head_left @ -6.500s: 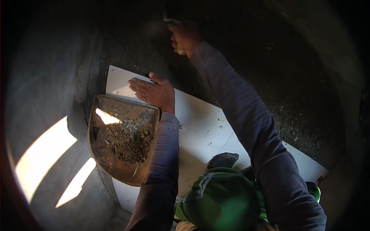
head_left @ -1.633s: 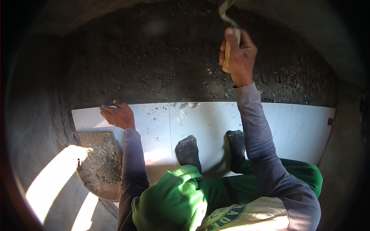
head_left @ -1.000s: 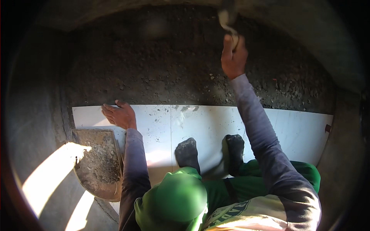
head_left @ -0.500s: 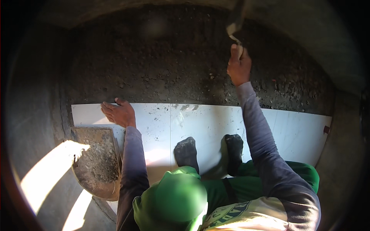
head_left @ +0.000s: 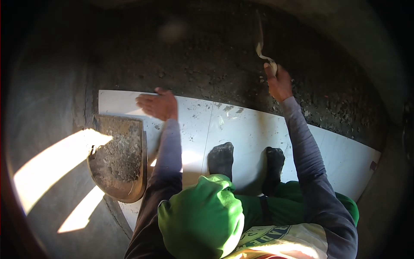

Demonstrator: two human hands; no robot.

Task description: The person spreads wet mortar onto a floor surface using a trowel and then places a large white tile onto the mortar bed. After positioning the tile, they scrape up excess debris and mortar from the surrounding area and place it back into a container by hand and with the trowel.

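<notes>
My left hand [head_left: 157,103] is open, palm down with fingers extended over the far edge of the white tiles [head_left: 233,125] at the left; I cannot tell whether it touches them. My right hand [head_left: 279,84] grips the pale handle of a trowel [head_left: 260,47] over the dark, rough bed of mortar and crumbs [head_left: 198,60] beyond the tiles, its blade pointing away from me. A worn metal pan [head_left: 118,155] holding grey debris sits beside my left forearm, partly on the tiles' left end.
A grey concrete wall [head_left: 43,112] with bright patches of sunlight rises at the left. My sock-covered feet [head_left: 221,162] stand on the tiles below my hands, near my green-clad knees. Darker concrete [head_left: 379,60] curves round the right and far sides.
My right hand with the trowel has moved down and right since half a second ago. The view has shifted, so tiles, pan and left hand appear higher and further right.
</notes>
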